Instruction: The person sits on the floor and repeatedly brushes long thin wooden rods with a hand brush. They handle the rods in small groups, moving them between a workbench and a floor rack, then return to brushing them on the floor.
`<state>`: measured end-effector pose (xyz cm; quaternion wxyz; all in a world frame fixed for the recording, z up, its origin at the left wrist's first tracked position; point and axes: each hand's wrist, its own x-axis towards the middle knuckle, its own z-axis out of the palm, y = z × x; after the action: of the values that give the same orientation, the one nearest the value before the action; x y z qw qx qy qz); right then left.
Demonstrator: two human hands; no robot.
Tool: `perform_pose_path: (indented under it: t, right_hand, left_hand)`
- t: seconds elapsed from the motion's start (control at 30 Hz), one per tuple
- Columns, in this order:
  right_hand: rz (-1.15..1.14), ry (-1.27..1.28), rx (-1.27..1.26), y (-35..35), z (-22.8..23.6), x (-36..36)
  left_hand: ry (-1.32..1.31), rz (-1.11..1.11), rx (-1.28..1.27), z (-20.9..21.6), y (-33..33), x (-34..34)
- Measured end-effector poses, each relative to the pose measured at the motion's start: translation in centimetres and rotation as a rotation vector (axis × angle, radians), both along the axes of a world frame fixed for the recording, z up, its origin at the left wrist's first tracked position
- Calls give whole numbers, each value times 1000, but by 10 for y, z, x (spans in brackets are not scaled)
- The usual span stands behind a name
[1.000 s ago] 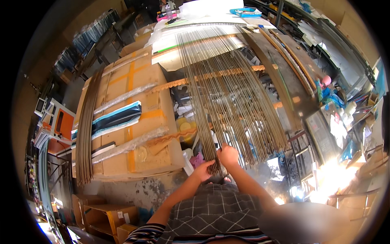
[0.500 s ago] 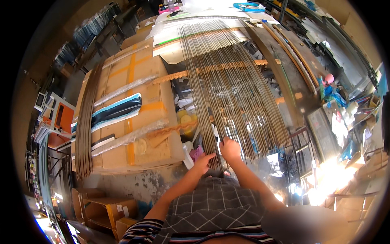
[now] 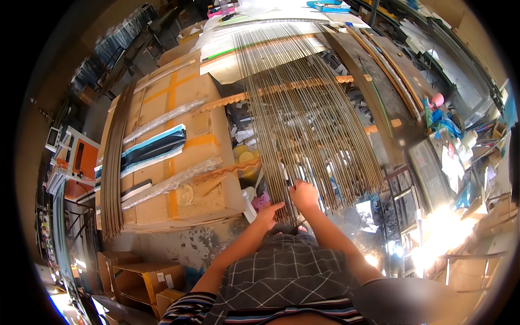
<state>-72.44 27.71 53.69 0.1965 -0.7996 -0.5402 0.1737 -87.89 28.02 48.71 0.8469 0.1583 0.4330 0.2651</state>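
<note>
Long thin metal-looking rods (image 3: 311, 114) lie side by side in a wide row, running away from me across wavy-edged wooden strips (image 3: 281, 86). At the near ends of the leftmost rods, my left hand (image 3: 266, 215) is closed around a bunch, its thumb laid across the top and its other fingers mostly hidden. Just right of it and slightly farther away, my right hand (image 3: 304, 195) is closed in a fist over the row. It seems to grip one or more rods, though its fingertips are hidden.
Left of the rods, a large cardboard box (image 3: 208, 184) carries bubble-wrapped lengths (image 3: 162, 116) and a blue-black package (image 3: 154, 146). Another bundle of dark strips (image 3: 114, 162) lies on its left side. Wooden lengths (image 3: 392, 76) are at right. Open cartons (image 3: 143, 281) stand on the floor.
My hands have shifted slightly left, both still closed at the rods' near ends. The gap beside the left bunch has narrowed, with the rods there more evenly spread. The view has tilted slightly.
</note>
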Motion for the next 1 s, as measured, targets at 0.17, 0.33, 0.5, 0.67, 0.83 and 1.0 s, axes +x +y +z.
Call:
perform_pose_path:
  t: [0.17, 0.33, 0.5, 0.67, 0.83, 1.0]
  right_hand:
    - [6, 48, 13, -3, 6, -7]
    - [59, 98, 117, -3, -3, -17]
    - [155, 111, 168, -4, -11, -19]
    - [159, 81, 130, -3, -6, -22]
    - [151, 110, 104, -3, -4, -24]
    - [127, 147, -44, -1, 1, -26]
  left_hand:
    - [-17, -60, 3, -9, 4, -5]
    - [-22, -59, 37, -5, 3, -5]
    - [-44, -18, 31, -7, 4, -5]
    - [-115, -21, 4, -5, 5, -9]
    - [-163, -54, -21, -10, 8, -15]
    - [-197, -63, 24, -11, 8, -19]
